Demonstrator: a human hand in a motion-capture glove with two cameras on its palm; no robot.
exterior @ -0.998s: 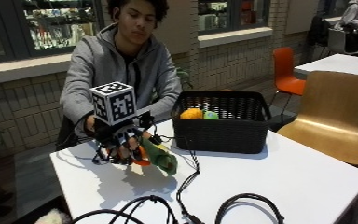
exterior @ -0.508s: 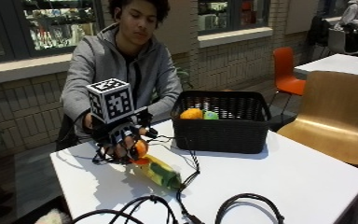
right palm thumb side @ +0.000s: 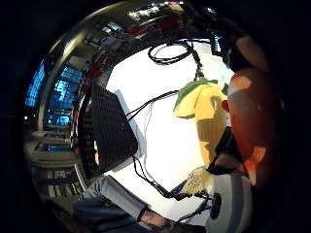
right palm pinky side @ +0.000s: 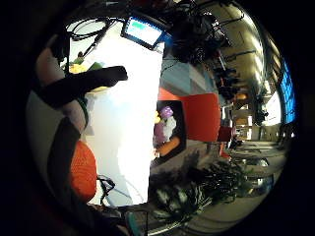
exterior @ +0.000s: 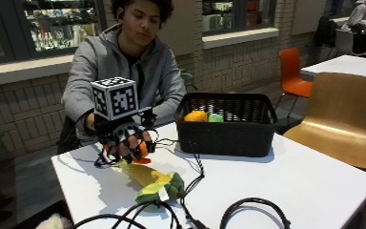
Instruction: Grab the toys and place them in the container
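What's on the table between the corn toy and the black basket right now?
In the outside view, only a thin black cable crosses the white table between the corn toy and the black basket.

An orange toy [exterior: 142, 150] sits in the gloved hand [exterior: 127, 141]; a yellow-green corn toy [exterior: 151, 179] lies on the table; the black basket [exterior: 226, 125] holds two toys.

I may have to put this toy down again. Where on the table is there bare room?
Bare white table runs right of the black basket, toward the wooden chair. A smaller patch lies left of the corn toy. The front edge is crowded with black cables; the gloved right hand holds an orange toy.
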